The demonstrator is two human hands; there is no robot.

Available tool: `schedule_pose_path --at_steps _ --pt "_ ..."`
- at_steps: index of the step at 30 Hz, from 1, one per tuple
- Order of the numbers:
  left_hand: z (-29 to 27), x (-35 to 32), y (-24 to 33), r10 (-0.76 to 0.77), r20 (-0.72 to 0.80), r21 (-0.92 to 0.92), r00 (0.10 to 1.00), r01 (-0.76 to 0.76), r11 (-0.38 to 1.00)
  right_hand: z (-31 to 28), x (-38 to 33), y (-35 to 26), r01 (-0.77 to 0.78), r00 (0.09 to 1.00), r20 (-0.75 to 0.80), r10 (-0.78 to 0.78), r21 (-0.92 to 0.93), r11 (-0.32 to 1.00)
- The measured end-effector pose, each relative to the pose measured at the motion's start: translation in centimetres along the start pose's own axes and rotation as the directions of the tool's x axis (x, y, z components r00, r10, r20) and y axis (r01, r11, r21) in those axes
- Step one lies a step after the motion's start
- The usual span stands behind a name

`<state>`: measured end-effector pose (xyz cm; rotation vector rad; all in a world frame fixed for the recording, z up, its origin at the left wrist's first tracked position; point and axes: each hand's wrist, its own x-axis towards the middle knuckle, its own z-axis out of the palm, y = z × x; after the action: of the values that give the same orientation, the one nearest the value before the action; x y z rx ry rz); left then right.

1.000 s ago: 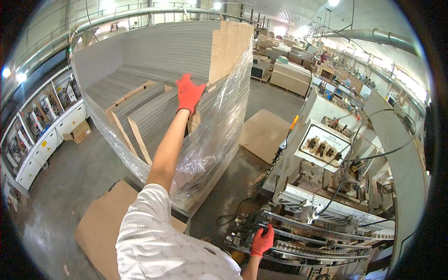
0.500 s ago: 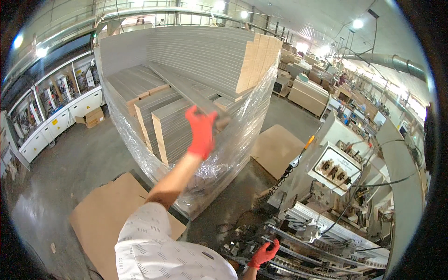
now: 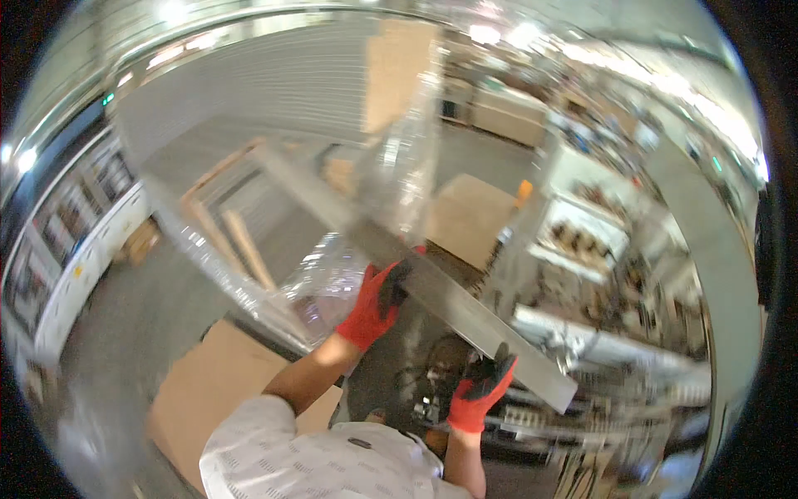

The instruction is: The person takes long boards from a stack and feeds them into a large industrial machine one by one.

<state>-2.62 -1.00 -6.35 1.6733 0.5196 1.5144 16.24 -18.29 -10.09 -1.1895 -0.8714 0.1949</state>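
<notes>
A long, narrow grey board (image 3: 453, 309) slants across the middle of the head view, raised in front of me. Around its middle, my left hand (image 3: 381, 301), in a red glove with a dark palm, is closed on the edge. Nearer the board's lower right end, my right hand (image 3: 484, 387) in a matching glove grips it too. Behind the board's far end stands a tall stack of grey boards (image 3: 249, 96) with light brown ends. Clear plastic wrap (image 3: 407, 158) hangs around the stack's sides. The picture is blurred by motion.
To my right stands a machine with a white panel (image 3: 582, 237) and metal rails. A flat cardboard sheet (image 3: 220, 391) lies on the floor at lower left, another brown sheet (image 3: 470, 218) beyond the stack. A white machine cabinet (image 3: 91, 266) lines the left side.
My left hand has drawn the board off the stack toward me and to the right. My right hand has risen and taken hold of it. The view has turned rightward.
</notes>
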Motion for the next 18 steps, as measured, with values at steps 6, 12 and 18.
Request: schedule_pose_path --at_steps 6,12,18 --pt "-2.0 -3.3 -1.3 -0.309 -0.257 -0.424 0.916 0.181 0.887 -11.3 1.3 7.3 -0.172 0.657 -0.5 0.565 0.63 0.757" --pt "-7.3 -6.2 -9.0 -0.471 -0.463 -0.375 0.751 0.316 0.872 -22.4 3.1 16.2 -0.24 0.449 -0.764 0.463 0.396 0.886" --pt "-10.1 -11.4 -21.2 -0.54 -0.315 -0.026 0.78 0.562 0.827 -21.5 6.2 21.7 -0.483 0.6 -0.72 0.348 0.021 0.876"
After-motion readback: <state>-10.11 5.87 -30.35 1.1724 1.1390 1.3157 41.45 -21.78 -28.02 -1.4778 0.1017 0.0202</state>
